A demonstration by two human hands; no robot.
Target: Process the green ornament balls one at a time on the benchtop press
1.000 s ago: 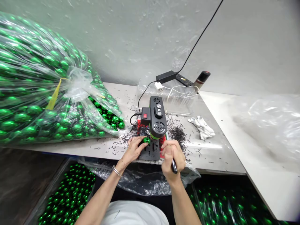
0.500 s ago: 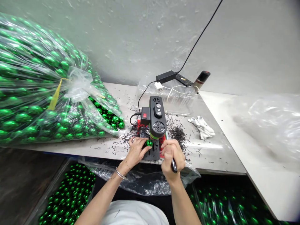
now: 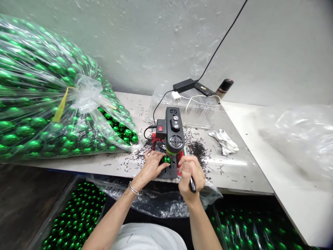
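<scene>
Between the thumb and fingers of my left hand (image 3: 153,165) is a shiny green ball (image 3: 166,159), held over the black slotted base plate (image 3: 170,172). Above the ball stands the head of a black bench drill press (image 3: 175,130), with fan grilles, buttons and a red switch on its side box. My right hand (image 3: 192,173) is wrapped round a black-handled lever (image 3: 192,184) to the right of the machine. The drill bit itself is hidden by the machine head.
Black shavings (image 3: 197,149) litter the table around the machine. A big clear bag of green balls (image 3: 52,104) lies at left. White gloves (image 3: 225,141), a power adapter (image 3: 184,85) and a clear plastic tray (image 3: 203,116) are on the table. More green balls (image 3: 75,215) fill a bag below.
The green ball and my left fingers have shifted very slightly to the right. My right hand stays on the lever, almost unmoved.
</scene>
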